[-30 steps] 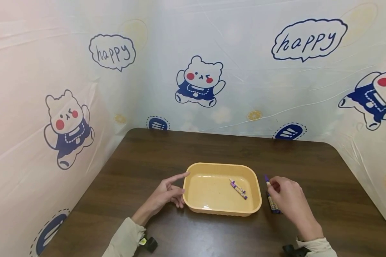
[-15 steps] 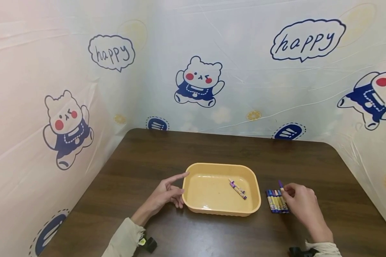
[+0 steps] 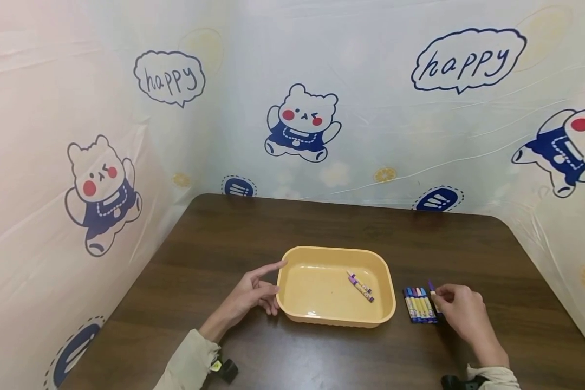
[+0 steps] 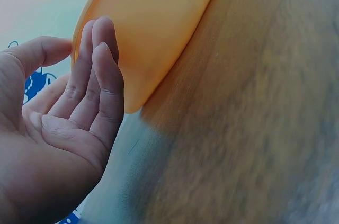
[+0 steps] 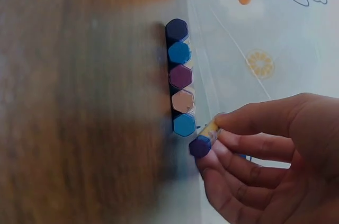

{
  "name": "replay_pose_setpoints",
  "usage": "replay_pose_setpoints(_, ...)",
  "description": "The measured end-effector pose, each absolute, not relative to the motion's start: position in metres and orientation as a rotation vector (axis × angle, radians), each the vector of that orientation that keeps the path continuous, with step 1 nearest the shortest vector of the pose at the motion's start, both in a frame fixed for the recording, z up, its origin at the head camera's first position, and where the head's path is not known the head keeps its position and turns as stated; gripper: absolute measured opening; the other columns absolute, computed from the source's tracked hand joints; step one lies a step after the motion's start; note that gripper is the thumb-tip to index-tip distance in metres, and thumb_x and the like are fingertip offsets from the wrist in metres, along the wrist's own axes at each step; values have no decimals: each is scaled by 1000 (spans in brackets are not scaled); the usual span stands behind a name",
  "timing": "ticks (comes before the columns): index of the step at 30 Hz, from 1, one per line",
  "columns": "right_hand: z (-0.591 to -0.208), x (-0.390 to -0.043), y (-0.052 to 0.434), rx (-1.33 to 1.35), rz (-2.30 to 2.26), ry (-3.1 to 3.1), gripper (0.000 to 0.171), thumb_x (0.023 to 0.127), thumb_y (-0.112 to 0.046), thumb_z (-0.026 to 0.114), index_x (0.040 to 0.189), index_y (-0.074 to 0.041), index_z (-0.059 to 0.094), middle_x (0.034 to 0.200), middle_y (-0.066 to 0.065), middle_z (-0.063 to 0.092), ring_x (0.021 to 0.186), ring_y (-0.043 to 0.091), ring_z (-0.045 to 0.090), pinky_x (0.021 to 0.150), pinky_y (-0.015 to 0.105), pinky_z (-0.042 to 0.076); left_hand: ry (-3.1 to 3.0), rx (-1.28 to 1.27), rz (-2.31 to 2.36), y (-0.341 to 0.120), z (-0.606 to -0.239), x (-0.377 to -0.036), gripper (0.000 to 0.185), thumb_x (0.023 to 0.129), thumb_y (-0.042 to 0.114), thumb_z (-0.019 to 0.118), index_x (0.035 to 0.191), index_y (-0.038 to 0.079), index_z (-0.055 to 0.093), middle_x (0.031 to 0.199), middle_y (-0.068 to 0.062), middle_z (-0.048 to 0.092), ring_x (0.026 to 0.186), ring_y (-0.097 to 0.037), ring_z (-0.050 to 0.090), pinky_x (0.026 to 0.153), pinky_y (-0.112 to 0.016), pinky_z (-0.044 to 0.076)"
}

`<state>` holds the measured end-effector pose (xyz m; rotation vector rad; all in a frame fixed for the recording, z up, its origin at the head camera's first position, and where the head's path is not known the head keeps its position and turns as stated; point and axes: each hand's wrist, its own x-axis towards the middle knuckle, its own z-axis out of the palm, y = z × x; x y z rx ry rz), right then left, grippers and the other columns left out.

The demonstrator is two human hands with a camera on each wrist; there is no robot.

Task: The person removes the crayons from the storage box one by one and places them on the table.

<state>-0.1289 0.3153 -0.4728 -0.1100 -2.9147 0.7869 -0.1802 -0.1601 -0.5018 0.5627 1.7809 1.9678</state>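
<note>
A yellow tray [image 3: 292, 260] sits on the brown table, with a purple crayon [image 3: 361, 286] lying inside it. My left hand [image 3: 253, 295] rests at the tray's left side, fingers straight against the tray wall [image 4: 159, 28]. Right of the tray lies a row of crayons [image 3: 419, 304], seen end-on as a row of crayons [image 5: 180, 78] in the right wrist view. My right hand [image 3: 460, 311] pinches a purple crayon [image 3: 434, 295] at the row's right end; its butt end is the purple crayon [image 5: 200, 146] just beyond the last blue one.
Cartoon-printed plastic sheets wall in the table [image 3: 322, 222] at the back, left and right. A small black device [image 3: 226, 370] sits by my left sleeve, another black device [image 3: 460, 382] by my right wrist.
My right hand carried the purple crayon rightward and down, from beside the tray to the right end of the row, uncovering the row. The left hand has not moved.
</note>
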Motion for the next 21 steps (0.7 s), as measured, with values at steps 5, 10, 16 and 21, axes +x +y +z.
replay_pose_setpoints(5, -474, -129, 319, -118, 797, -2970, 16, 88, -14, 70, 90, 2, 74, 83, 10, 73, 76, 27, 66, 67, 50, 52, 1781, 563, 1965, -159, -500, -180, 63, 98, 1, 57, 155, 3, 31, 73, -15, 70, 59, -22, 68, 55, -38, 60)
replay_pose_setpoints(10, -475, -128, 320, -125, 797, -3006, 14, 87, -13, 70, 88, 0, 74, 83, 10, 72, 75, 25, 64, 65, 47, 51, 1783, 554, 1963, -160, -501, -179, 62, 98, 1, 57, 155, 4, 32, 73, -15, 70, 59, -22, 68, 56, -38, 60)
replay_pose_setpoints(16, -475, -128, 318, -171, 843, -3048, 17, 89, -16, 70, 92, 1, 74, 84, 11, 72, 73, 20, 61, 60, 38, 49, 1799, 555, 1956, -160, -503, -180, 61, 98, 1, 58, 154, 3, 33, 73, -15, 70, 59, -22, 68, 55, -39, 60)
replay_pose_setpoints(21, -474, -128, 319, -177, 867, -3053, 18, 89, -16, 70, 93, 1, 74, 83, 9, 72, 72, 19, 61, 59, 36, 49, 1795, 556, 1956, -159, -501, -180, 62, 98, 1, 57, 154, 3, 32, 73, -15, 70, 59, -22, 68, 56, -39, 60)
